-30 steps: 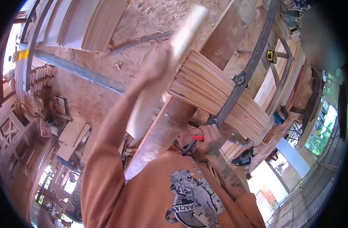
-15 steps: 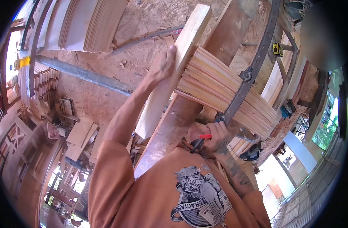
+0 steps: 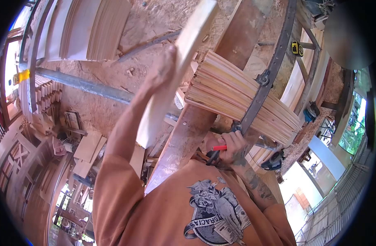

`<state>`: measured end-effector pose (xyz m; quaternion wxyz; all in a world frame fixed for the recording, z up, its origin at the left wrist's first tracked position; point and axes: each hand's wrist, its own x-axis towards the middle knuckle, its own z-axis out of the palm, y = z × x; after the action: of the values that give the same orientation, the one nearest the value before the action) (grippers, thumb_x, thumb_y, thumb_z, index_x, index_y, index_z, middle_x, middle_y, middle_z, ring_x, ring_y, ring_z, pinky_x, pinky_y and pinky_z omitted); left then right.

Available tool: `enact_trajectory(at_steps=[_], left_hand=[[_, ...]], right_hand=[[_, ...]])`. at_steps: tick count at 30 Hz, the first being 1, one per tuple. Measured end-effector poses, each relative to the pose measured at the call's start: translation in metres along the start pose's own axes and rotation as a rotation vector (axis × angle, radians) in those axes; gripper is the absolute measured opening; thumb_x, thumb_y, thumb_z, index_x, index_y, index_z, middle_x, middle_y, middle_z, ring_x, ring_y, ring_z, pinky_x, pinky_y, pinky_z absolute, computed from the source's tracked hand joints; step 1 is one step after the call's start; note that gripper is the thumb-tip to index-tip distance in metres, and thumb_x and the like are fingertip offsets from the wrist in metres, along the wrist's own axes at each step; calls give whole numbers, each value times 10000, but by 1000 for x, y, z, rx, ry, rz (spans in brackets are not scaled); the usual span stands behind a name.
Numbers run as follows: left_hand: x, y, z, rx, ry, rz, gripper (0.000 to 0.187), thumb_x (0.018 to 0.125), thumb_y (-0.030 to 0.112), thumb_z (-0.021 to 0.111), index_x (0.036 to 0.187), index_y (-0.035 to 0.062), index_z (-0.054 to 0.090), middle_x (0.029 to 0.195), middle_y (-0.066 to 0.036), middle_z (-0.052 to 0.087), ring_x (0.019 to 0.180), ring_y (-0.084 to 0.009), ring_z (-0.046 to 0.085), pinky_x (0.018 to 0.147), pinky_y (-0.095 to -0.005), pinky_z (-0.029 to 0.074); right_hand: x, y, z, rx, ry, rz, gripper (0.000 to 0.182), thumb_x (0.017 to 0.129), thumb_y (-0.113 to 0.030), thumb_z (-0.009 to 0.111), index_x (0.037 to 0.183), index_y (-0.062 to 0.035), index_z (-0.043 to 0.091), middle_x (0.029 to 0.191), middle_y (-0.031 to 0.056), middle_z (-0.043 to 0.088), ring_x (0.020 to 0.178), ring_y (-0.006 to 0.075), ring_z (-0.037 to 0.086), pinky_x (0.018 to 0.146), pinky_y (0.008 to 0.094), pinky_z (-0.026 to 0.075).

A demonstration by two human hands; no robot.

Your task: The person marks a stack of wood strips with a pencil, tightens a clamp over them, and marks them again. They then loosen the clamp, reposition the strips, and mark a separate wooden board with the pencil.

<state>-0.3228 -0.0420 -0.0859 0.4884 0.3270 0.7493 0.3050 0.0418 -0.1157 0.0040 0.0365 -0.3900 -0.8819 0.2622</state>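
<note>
Board (image 3: 186, 47): pale, blurred, held aslant before you; your left hand (image 3: 162, 69) is clamped on its near side, some fingers out of sight.
Red piece (image 3: 219, 148): juts from your right hand (image 3: 233, 145), its fingers curled round it beside the lower end of the long bar clamp (image 3: 274, 67); the dark object underneath is hard to make out.
Edges: black corners cut the room short, and a round grey blotch (image 3: 348, 37) veils the upper right.
Slats (image 3: 225, 88): bundled across a brown beam (image 3: 186, 137), a strip of them hidden beneath the clamp's bar.
Floor (image 3: 155, 16): dusty, strewn with scraps, crossed by a grey pipe (image 3: 85, 85); thin panels (image 3: 106, 28) stand stacked at upper left.
Workshop: a yellow tape measure (image 3: 297, 48) sits right of the clamp, woodwork (image 3: 15, 160) crowds the left, and greenery (image 3: 352, 127) shows at far right.
Half a second on: your board is left of where it lay along the slats' end, a gap now between them, its crisp outline smeared; your right hand keeps its place.
</note>
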Motion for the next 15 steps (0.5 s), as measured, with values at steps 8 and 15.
enact_trajectory(at_steps=[8, 15], left_hand=[[4, -24, 35, -21, 37, 92, 815, 1157, 551, 250, 1053, -103, 725, 1093, -454, 685, 1125, -536, 683, 1056, -550, 476], [1, 2, -29, -160, 33, -125, 826, 1160, 539, 213, 1039, -99, 724, 852, -337, 725, 956, -412, 749, 975, -557, 516]], right_hand=[[-3, -1, 7, 23, 30, 7, 118, 859, -96, 715, 930, -15, 668, 795, 133, 582, 747, 358, 565, 624, 461, 452], [1, 1, 4, 29, 30, -18, 103, 905, -87, 695, 945, 6, 680, 800, 156, 618, 726, 378, 575, 630, 469, 455]])
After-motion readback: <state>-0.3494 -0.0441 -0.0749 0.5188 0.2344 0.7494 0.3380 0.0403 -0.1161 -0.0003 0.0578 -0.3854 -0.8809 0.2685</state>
